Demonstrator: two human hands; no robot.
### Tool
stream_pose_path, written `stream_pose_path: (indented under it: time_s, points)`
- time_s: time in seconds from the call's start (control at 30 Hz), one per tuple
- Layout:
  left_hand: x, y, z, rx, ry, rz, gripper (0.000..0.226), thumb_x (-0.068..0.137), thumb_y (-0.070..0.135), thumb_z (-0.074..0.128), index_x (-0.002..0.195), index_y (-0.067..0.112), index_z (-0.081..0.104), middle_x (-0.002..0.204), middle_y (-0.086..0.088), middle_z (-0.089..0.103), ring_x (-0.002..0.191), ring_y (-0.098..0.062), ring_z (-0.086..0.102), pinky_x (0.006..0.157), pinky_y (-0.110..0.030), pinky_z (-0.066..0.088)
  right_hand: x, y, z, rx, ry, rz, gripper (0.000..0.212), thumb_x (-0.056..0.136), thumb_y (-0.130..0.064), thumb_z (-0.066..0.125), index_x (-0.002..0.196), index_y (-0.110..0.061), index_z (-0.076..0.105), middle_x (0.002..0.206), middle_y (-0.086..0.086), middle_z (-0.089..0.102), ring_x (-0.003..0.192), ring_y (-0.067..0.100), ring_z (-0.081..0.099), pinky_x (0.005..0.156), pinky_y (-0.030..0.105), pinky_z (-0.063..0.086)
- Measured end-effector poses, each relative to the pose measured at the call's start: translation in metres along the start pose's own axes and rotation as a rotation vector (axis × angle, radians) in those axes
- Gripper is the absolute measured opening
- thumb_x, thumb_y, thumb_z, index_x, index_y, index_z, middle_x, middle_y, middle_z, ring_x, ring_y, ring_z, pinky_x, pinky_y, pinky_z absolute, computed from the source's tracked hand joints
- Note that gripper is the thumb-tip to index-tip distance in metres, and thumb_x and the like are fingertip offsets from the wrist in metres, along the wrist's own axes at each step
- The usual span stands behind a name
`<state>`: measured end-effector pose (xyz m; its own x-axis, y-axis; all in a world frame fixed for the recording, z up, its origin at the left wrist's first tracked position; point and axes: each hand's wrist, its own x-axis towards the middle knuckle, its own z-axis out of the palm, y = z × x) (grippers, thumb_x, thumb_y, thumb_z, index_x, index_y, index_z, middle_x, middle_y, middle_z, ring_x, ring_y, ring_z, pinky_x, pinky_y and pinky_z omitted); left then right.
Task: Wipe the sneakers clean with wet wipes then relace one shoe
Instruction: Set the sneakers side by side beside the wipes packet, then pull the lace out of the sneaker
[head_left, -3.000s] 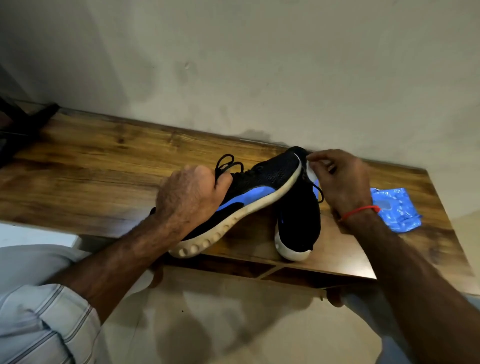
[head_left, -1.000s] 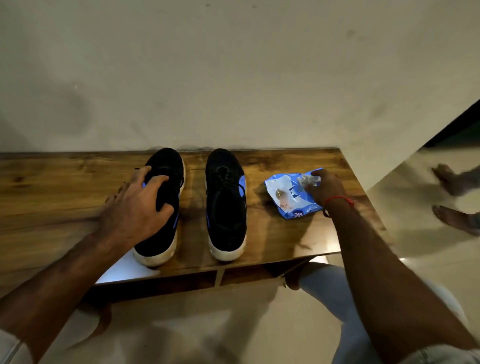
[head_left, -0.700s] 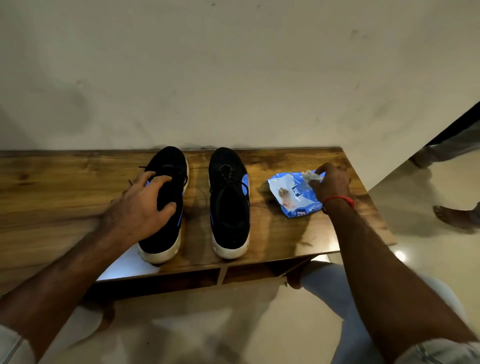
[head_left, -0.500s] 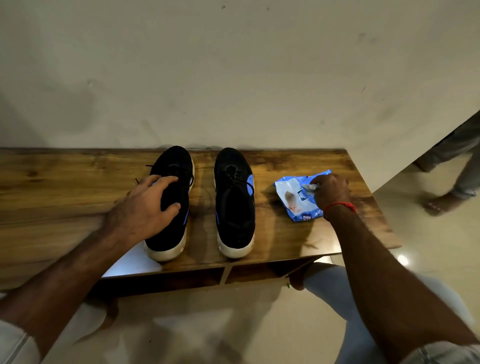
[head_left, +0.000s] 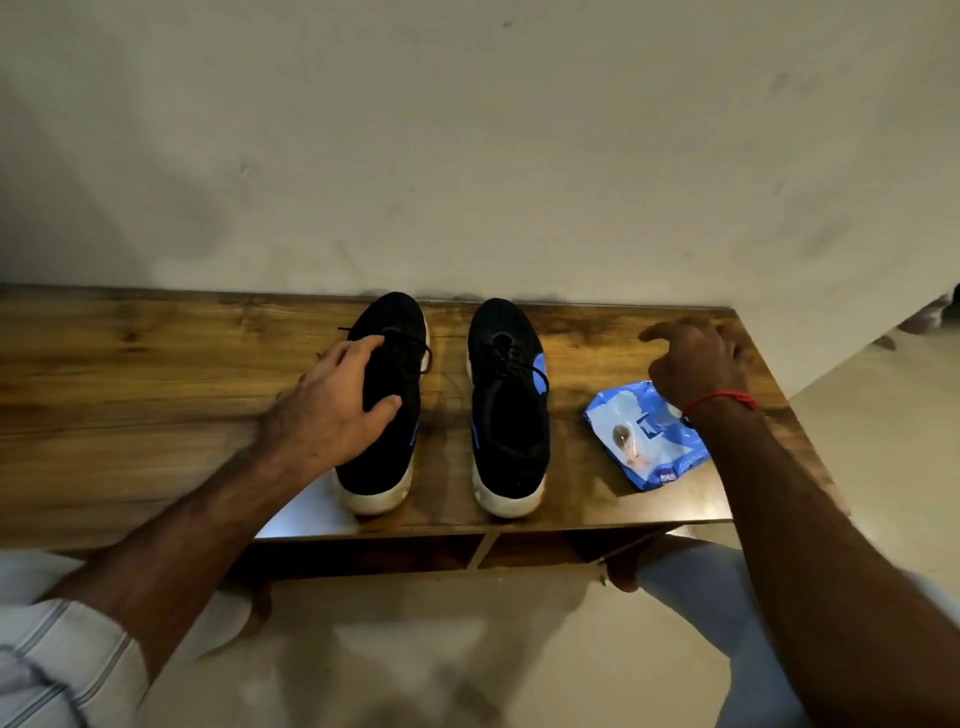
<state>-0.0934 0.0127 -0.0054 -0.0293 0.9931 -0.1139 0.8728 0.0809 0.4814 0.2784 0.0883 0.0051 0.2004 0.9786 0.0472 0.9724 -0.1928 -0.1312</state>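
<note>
Two black sneakers with blue side stripes and white soles stand side by side on the wooden bench (head_left: 156, 374), toes toward the wall. My left hand (head_left: 332, 405) lies over the left sneaker (head_left: 382, 462) and holds it, fingers across its laces and thumb at its opening. The right sneaker (head_left: 509, 415) stands untouched, laces in place. My right hand (head_left: 696, 364) hovers over the bench behind the blue wet-wipes pack (head_left: 639, 441), fingers loosely bent and pointing left, with nothing visible in it. A red thread circles that wrist.
The wall runs right behind the shoes' toes. The bench ends just right of the wipes pack, with tiled floor beyond. My knee (head_left: 691, 577) sits under the bench's front right edge. Bare wood stretches to the left of the shoes.
Both sneakers were set down side by side. My right hand, which pinched a white wipe at the pack, has lifted off toward the wall, and the wipe is gone from it. My left hand stayed on the left sneaker.
</note>
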Motion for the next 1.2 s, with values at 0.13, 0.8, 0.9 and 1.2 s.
stream_pose_path:
  time_s: [0.13, 0.8, 0.9, 1.2]
  points:
    - [-0.004, 0.006, -0.004, 0.057, -0.032, -0.085, 0.085, 0.092, 0.051, 0.066, 0.158, 0.028, 0.018, 0.156, -0.009, 0.035, 0.132, -0.036, 0.05, 0.096, -0.049, 0.051, -0.031, -0.05, -0.023, 0.438, 0.035, -0.285, 0.028, 0.091, -0.008, 0.057, 0.109, -0.021, 0.073, 0.097, -0.005, 0.069, 0.079, 0.013, 0.062, 0.079, 0.027, 0.046]
    - [-0.027, -0.002, -0.01, 0.03, -0.11, -0.165, 0.056, 0.094, 0.048, 0.062, 0.136, 0.018, 0.04, 0.112, -0.009, 0.061, 0.083, -0.026, 0.068, 0.068, -0.043, 0.062, -0.105, -0.198, 0.026, 0.4, -0.51, -0.481, 0.072, 0.095, -0.025, 0.062, 0.154, -0.022, 0.02, 0.135, 0.008, 0.054, 0.113, 0.022, 0.059, 0.088, 0.025, 0.052]
    - [-0.024, -0.002, -0.014, 0.023, -0.165, -0.196, 0.05, 0.091, 0.044, 0.066, 0.128, 0.019, 0.043, 0.108, -0.007, 0.059, 0.076, -0.024, 0.069, 0.068, -0.042, 0.063, -0.113, -0.194, 0.028, 0.474, -0.564, -0.486, 0.08, 0.089, -0.015, 0.065, 0.151, -0.029, 0.015, 0.122, 0.005, 0.055, 0.089, 0.01, 0.059, 0.064, 0.012, 0.048]
    - [-0.036, -0.023, -0.022, -0.128, -0.364, -0.246, 0.045, 0.091, 0.044, 0.071, 0.125, 0.025, 0.048, 0.091, -0.004, 0.07, 0.064, -0.02, 0.073, 0.05, -0.036, 0.061, -0.112, -0.178, 0.015, 0.401, -0.652, -0.552, 0.042, 0.091, -0.024, 0.069, 0.129, -0.026, 0.051, 0.097, -0.006, 0.065, 0.085, 0.01, 0.064, 0.073, 0.021, 0.051]
